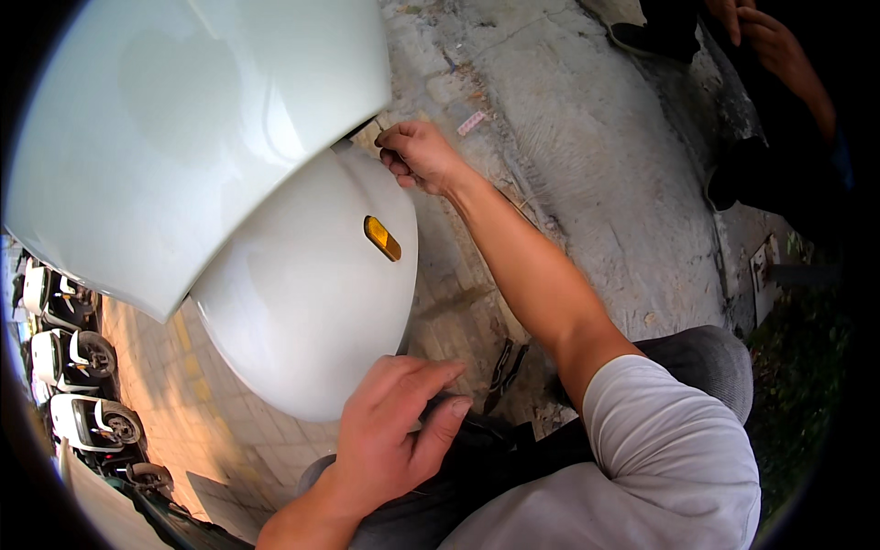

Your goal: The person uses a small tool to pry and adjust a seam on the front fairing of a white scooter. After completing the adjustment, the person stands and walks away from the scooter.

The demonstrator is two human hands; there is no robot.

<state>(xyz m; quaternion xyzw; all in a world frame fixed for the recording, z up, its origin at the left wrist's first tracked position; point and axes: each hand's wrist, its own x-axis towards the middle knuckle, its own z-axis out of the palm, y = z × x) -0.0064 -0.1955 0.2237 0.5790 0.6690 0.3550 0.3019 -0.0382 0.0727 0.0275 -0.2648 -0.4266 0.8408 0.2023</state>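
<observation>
A large glossy white vehicle panel (220,119) fills the upper left. Below it, a rounded white panel (293,284) carries an amber oblong side marker (382,238). My right hand (420,158) is stretched forward to the far edge of the rounded panel, close to the dark gap between the two panels. Its fingers are curled and pinched together; what they hold, if anything, is too small to make out. Nearer to me, my left hand (390,426) hovers by the near end of the rounded panel, fingers bent, thumb apart, nothing visible in it.
A dark tool with two long handles (504,371) lies on the paving beside my knee. Another person's hands (775,41) and dark shoes (651,41) are at the upper right. Several parked white scooters (78,422) line the left. Dark plants (797,367) grow at right.
</observation>
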